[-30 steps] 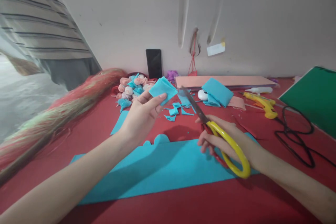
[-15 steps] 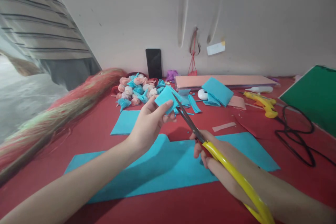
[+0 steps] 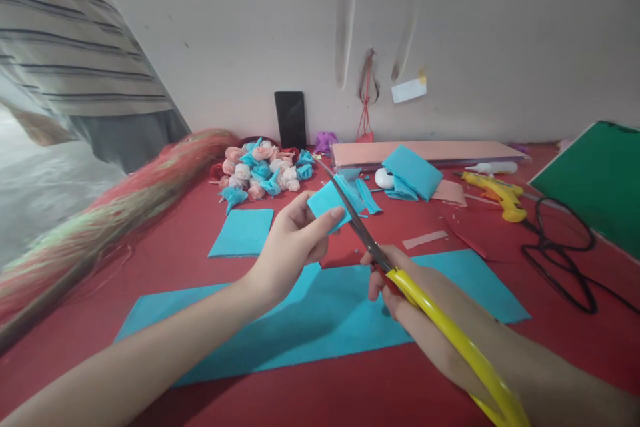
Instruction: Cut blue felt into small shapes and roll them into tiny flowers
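Scissors [image 3: 365, 236] cross the held blue paper [image 3: 323, 205]; wall label [image 3: 409, 90] (unreadable) hangs beyond.

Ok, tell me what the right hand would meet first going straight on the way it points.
Led by its scissors, the right hand would likely meet the blue paper piece in the left hand first; the two overlap in view, but actual contact is unclear.

Pale wall [image 3: 240, 33] (slightly marked), grey floor [image 3: 30, 180].
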`<state>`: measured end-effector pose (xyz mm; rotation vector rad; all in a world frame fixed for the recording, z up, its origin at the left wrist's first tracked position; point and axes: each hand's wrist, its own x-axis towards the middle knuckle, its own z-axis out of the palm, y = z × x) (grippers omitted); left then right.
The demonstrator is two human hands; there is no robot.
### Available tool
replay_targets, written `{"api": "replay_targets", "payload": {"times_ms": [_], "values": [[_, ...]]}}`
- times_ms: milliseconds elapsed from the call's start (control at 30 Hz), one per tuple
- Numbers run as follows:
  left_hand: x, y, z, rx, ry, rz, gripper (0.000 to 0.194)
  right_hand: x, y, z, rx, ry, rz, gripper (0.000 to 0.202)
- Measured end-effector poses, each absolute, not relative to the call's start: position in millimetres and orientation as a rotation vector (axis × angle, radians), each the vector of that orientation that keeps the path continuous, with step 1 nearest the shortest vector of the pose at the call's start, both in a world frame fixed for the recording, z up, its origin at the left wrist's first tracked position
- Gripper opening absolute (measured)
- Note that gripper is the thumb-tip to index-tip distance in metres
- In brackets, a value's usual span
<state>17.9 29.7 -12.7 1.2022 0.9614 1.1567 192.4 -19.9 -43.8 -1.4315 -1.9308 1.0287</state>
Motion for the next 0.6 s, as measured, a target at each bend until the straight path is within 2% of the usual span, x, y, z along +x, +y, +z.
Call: {"api": "replay_targets", "payload": {"times_ms": [167,500,600], "values": [[17.1,30.0,-13.4,1.252,0.99,1.147,0.028,188.8,-20.3,-29.9,-1.518,-1.977,1.039,0.013],[15.0,30.7,-21.2,1.329,0.919,1.068,0.035,185.4,-20.2,-23.4,-1.536,-1.974,0.956,0.022],[14.4,30.6,-21.9,1.408,0.955,1.017,0.034,186.1,-20.6,-27.5,-1.51,-1.931,1.0,0.019]]}}
